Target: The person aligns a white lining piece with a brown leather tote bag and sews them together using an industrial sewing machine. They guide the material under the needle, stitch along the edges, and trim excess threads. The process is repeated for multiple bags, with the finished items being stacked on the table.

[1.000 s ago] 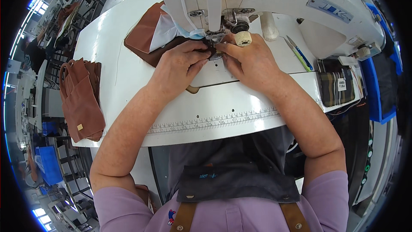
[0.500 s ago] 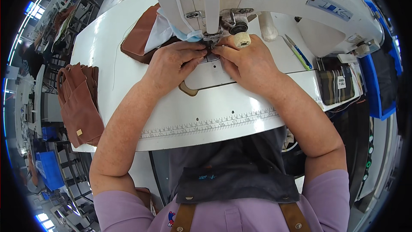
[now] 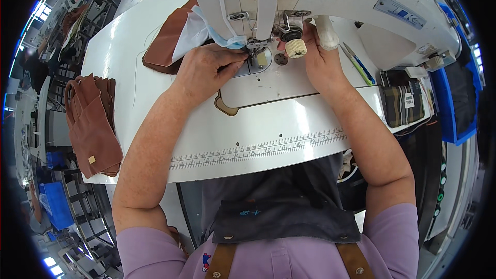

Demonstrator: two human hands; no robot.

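Under the head of a white sewing machine [image 3: 351, 0], my left hand [image 3: 204, 70] is closed, thumb and fingertips pinched together beside the needle area. What lies in that pinch is too small to make out. Behind this hand rests a brown leather piece [image 3: 164, 46] with white lining [image 3: 190, 36], partly covered by the hand and machine. A light blue strip [image 3: 227, 41] hangs against the machine head. My right hand [image 3: 323, 59] is beside the cream knob [image 3: 296, 48], its fingers reaching up behind the machine and a white rounded post [image 3: 326, 33]; the fingertips are hidden.
Brown leather bag pieces [image 3: 93, 124] are stacked at the table's left edge. A pen-like blue tool and a green one [image 3: 359, 67] lie to the right, near a striped pouch [image 3: 403, 101]. A blue bin [image 3: 457, 82] stands far right. A ruler scale [image 3: 258, 150] runs along the front edge.
My right hand has left the needle area and moved right, up behind the knob, uncovering the metal needle plate. My left hand stays pinched near the needle.
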